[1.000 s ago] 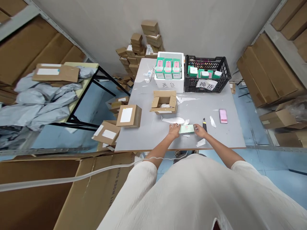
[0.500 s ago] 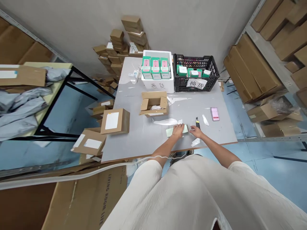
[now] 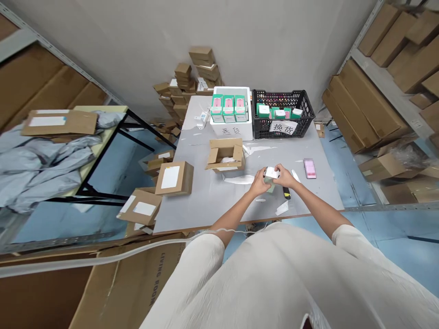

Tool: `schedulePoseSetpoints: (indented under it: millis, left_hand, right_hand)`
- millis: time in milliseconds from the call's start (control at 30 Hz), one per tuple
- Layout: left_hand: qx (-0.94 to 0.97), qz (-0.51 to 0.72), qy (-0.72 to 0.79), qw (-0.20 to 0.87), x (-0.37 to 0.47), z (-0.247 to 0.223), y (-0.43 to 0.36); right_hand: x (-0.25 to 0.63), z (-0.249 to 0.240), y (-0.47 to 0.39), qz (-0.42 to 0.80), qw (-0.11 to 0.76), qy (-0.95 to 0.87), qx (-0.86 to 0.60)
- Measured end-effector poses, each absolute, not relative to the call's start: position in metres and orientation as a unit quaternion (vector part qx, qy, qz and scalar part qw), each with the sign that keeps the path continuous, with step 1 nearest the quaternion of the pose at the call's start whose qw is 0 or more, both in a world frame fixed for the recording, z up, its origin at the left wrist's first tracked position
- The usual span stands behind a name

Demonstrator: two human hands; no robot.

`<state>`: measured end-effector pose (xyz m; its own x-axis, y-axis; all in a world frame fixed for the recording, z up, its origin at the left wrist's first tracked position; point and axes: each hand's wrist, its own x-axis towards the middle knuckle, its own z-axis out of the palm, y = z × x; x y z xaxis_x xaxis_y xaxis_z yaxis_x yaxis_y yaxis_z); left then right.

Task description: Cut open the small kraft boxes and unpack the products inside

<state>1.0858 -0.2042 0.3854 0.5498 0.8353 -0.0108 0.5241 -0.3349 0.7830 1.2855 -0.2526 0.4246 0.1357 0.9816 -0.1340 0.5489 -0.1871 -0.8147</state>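
Observation:
Near the front of the grey table (image 3: 206, 211), a small box (image 3: 272, 172) with a white end and pale green sides is gripped between both hands. My left hand (image 3: 259, 183) closes round its left side. My right hand (image 3: 284, 175) grips its right side, fingers on the white end. Partly hidden under the right hand lies a black and yellow utility knife (image 3: 286, 193). White paper scraps (image 3: 281, 208) lie close to the front edge. Behind the hands stands an open cardboard carton (image 3: 224, 168) with something white inside.
At the back stand a white foam box (image 3: 233, 132) and a black crate (image 3: 305, 123), both holding green and pink boxes. A closed carton (image 3: 174, 178) sits at the left, a phone (image 3: 309, 168) at the right. A pale hose (image 3: 137, 255) crosses in front.
My right hand has joined the left on the small box, which is now tilted up with its white end showing. The utility knife's yellow part now lies nearer the front edge. The view has shifted slightly.

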Motion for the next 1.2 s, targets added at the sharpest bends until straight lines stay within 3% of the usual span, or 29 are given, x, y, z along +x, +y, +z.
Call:
schedulePoseSetpoints:
  millis: [233,400,533,767,967,1200]
  left_hand:
    - [0.767,0.171,0.427,0.447,1.079,0.388,-0.195]
    - [0.721,0.187,0.489,0.453,1.079,0.373,-0.211]
    - [0.703,0.192,0.497,0.471,1.078,0.372,-0.214]
    - [0.759,0.155,0.466,0.427,1.069,0.382,-0.211]
    - [0.751,0.158,0.462,0.445,1.066,0.387,-0.213]
    - [0.788,0.119,0.44,0.415,1.067,0.394,-0.214]
  right_hand:
    - [1.298,0.417,-0.251,0.331,0.272,-0.679,-0.596]
    - [1.295,0.392,-0.262,0.31,0.303,-0.636,-0.638]
    - [1.289,0.386,-0.266,0.31,0.28,-0.653,-0.632]
    - [1.282,0.404,-0.268,0.294,0.229,-0.713,-0.594]
    - [1.281,0.414,-0.256,0.298,0.273,-0.639,-0.655]
    - [1.284,0.391,-0.24,0.214,0.345,-0.535,-0.741]
